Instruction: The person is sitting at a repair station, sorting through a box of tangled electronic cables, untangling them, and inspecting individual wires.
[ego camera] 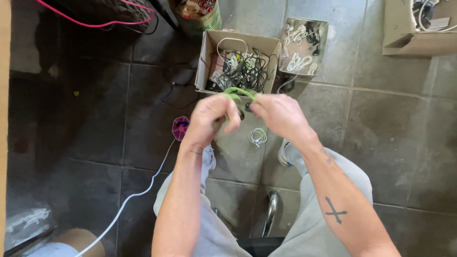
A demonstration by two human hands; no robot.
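Observation:
My left hand [212, 116] and my right hand [278, 114] are raised side by side above my knees, both pinching a short green cable [238, 92] that arches between the fingertips. Just beyond the hands, on the tiled floor, stands an open cardboard box [205, 57] holding a tangle of black and white cables. A small coil of white cable [257, 136] lies on the floor under my hands.
A shiny metal tray [323, 28] with coiled white cables sits right of the box. Another cardboard box [409, 40] stands at the top right, a tin can [197, 21] at the top. A purple plug adapter [180, 127] with a white cord [138, 192] lies to the left.

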